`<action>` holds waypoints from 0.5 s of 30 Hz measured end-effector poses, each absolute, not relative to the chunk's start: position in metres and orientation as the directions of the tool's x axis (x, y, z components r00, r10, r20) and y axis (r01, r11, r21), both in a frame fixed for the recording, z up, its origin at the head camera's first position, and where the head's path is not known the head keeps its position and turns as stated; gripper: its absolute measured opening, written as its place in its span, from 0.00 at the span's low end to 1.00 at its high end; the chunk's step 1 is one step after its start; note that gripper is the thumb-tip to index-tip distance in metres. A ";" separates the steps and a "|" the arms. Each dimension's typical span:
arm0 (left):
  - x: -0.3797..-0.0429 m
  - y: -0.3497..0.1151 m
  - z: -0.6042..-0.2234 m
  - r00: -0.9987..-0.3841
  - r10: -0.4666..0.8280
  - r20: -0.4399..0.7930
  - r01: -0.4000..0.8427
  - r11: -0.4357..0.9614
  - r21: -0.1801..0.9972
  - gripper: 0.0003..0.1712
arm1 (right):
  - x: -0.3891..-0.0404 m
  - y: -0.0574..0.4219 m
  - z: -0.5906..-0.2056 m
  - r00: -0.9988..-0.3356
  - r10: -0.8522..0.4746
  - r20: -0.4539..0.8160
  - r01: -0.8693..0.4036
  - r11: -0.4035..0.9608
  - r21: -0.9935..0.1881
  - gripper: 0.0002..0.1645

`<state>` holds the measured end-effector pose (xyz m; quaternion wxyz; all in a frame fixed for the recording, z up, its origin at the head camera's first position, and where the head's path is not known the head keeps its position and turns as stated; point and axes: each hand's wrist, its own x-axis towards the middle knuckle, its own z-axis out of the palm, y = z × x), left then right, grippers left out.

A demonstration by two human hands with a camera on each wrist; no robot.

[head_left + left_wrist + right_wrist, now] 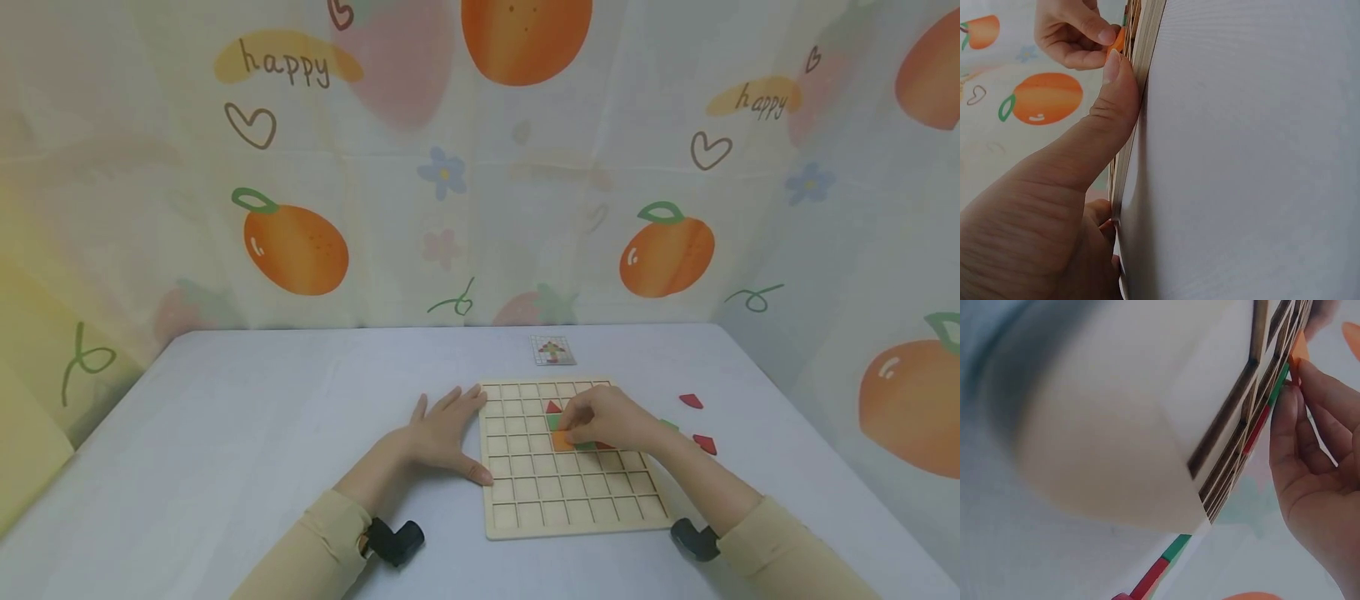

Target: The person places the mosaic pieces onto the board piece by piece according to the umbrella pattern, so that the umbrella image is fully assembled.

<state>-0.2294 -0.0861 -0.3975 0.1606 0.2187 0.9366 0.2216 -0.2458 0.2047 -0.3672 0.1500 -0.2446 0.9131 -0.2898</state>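
Observation:
My left hand (444,437) is spread along the left side of a wooden grid board (525,512), its thumb and fingertips at the edge. Over the board's upper middle, my right hand (611,418) pinches an orange square tile (561,442) between thumb and fingers. That orange tile (1299,353) appears tilted at the grid in the right wrist view. Just above it in the head view are a green piece (553,422) and a red triangle (553,407). More green and red pieces show beneath the right hand, which partly hides them.
Behind the board lies a small card (552,351) with a coloured pattern on a grid. To the right of the board rest a red piece (691,401), another red piece (705,444) and a green piece (669,424), partly behind the right forearm. A fruit-printed curtain (480,208) hangs behind the table.

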 end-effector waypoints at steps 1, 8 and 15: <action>-0.230 -0.086 -0.398 -0.853 0.480 -0.204 0.338 0.807 0.485 0.71 | -0.246 0.205 -0.367 -0.836 -0.532 -0.132 -0.359 0.713 -0.603 0.02; -0.231 -0.086 -0.398 -0.856 0.472 -0.212 0.331 0.814 0.477 0.71 | -0.246 0.203 -0.366 -0.848 -0.512 -0.135 -0.342 0.724 -0.599 0.03; -0.231 -0.086 -0.399 -0.854 0.478 -0.206 0.339 0.811 0.478 0.71 | -0.249 0.209 -0.363 -0.886 -0.436 -0.157 -0.271 0.763 -0.587 0.04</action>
